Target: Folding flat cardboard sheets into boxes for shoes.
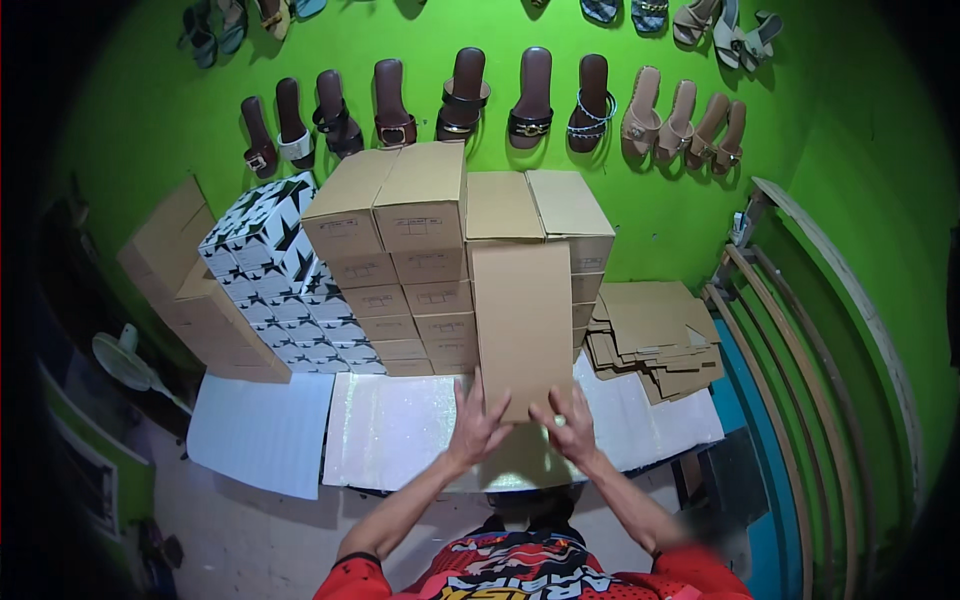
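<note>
The left hand (475, 428) and the right hand (567, 430) grasp a long brown box (525, 320) by its near end, one at each side, thumbs toward each other. The box is over the middle of the desk (390, 430), its far end in front of stacked brown cartons (410, 240); whether it rests on the desk I cannot tell. Left of the cartons is a stack of white boxes (270, 250) with dark stars, and farther left, more cardboard (225, 325). On the right of the desk lies a pile of flat cardboard sheets (650, 350). Farther out are a fan (120, 350) at left, a wooden rack (785, 370) at right, and, on the far green wall (640, 240), rows of sandals (530, 95).
</note>
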`<state>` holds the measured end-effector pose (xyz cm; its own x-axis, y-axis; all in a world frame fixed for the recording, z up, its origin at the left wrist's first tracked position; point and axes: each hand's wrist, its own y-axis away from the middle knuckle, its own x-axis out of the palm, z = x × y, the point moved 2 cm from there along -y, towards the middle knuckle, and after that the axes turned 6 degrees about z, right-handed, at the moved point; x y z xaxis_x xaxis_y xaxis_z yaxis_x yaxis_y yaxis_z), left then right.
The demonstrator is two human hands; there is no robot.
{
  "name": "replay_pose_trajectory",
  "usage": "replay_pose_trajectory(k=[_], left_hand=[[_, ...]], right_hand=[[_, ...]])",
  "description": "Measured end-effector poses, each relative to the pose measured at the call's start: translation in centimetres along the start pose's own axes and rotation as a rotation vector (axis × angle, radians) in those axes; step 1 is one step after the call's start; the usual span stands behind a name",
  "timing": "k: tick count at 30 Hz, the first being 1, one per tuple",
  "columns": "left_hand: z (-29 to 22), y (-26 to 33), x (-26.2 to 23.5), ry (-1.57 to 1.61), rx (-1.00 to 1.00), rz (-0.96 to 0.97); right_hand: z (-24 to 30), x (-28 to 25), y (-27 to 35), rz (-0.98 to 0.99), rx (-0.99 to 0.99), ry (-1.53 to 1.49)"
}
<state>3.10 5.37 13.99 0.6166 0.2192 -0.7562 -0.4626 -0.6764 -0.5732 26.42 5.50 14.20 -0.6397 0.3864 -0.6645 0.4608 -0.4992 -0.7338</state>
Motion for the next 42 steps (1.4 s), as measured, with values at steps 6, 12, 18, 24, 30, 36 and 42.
replay_pose_trajectory(k=[6, 12, 18, 24, 30, 36, 42], left_hand=[[1.7, -10.3, -7.1, -0.078, 0.019, -0.214], [3.6, -13.3, -8.5, -0.315, 0.066, -0.437], [4.2, -15.5, -9.4, -0.629, 0.064, -0.348], [3.0, -17.5, -10.6, -0.58, 0.098, -0.354], [4.5, -19.4, -11.0, -0.645, 0.059, -0.249], [5.3, -20.7, -11.6, -0.595, -0.012, -0.162], [6.3, -22.3, -12.4, -0.592, -0.016, -0.165]], right_hand=[[-2.4, -3.6, -12.1, -0.063, -0.051, 0.181], [-3.1, -3.3, -16.5, -0.105, 0.041, 0.435], [-3.5, -4.4, -20.4, -0.199, 0.044, 0.469], [-5.0, -5.3, -22.0, -0.251, 0.058, 0.477], [-5.7, -4.2, -24.2, -0.151, 0.107, 0.552], [-7.4, -3.2, -25.9, -0.095, 0.066, 0.485], [-9.1, -3.1, -27.7, -0.081, 0.02, 0.349]])
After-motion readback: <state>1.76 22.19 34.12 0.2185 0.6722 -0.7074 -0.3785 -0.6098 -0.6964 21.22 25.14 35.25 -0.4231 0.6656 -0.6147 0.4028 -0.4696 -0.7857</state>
